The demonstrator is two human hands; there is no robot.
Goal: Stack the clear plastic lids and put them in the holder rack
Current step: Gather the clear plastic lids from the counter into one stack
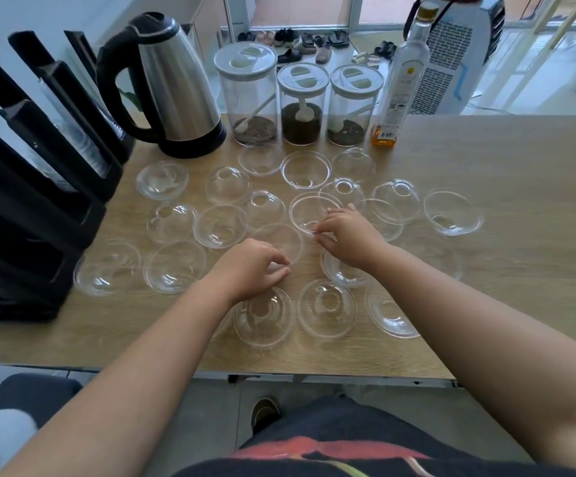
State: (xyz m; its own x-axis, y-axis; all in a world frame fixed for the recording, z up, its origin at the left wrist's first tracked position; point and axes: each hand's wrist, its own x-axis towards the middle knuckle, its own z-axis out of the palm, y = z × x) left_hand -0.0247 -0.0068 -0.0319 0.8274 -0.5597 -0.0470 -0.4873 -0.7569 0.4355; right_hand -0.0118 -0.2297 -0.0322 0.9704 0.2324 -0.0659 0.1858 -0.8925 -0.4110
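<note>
Clearly the gathering step had only just opened: some twenty clear plastic lids lay loose on the wooden table, a few overlapping, none visibly nested into a proper stack. The left hand sat at the centre of the spread with its fingers curled in, pinching the near rim of a lid lying just at its 12 o'clock. The right hand, at about 2 o'clock from the left one, had its fingertips drawn narrow on the edge of another lid toward its 10 o'clock; whether that lid was already clear of the table could not be told. The black holder rack stood well apart at 9 o'clock, by the table's left edge, with the kettle at 11 o'clock. As a judgement, the next move called for bringing one pinched lid over the other, both turned the same way up, so they nested, before any carry to the rack.
</note>
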